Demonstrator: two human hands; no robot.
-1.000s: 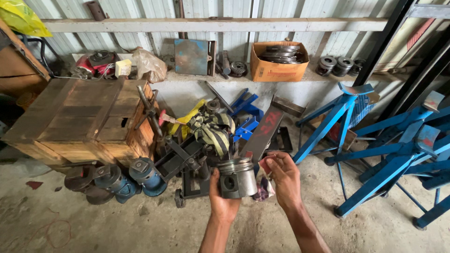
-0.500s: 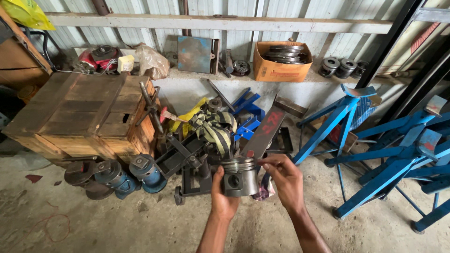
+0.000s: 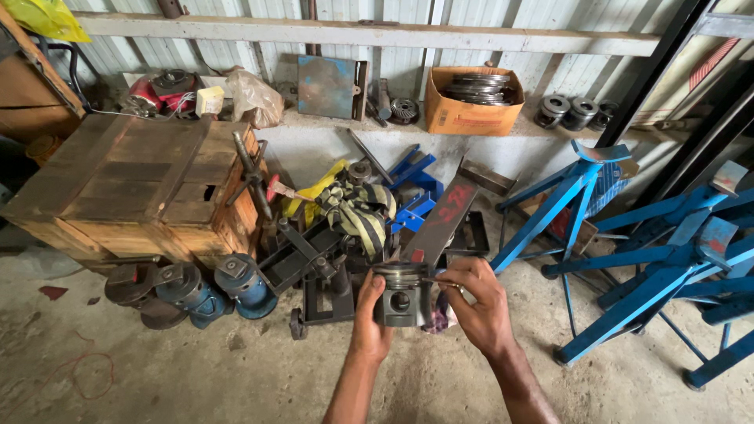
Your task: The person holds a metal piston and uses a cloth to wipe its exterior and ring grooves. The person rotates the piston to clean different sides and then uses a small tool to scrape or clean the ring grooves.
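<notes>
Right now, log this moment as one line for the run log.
left hand: holds metal piston | right hand: fingertips at piston top edge | behind: wooden crate, blue stands | floor: concrete

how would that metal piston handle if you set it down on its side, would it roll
The piston is a round grey metal cylinder, so on its side it would probably roll. It looks solid and stiff, likely heavy for its size. The left hand cups it while the right hand works its rim.
</notes>
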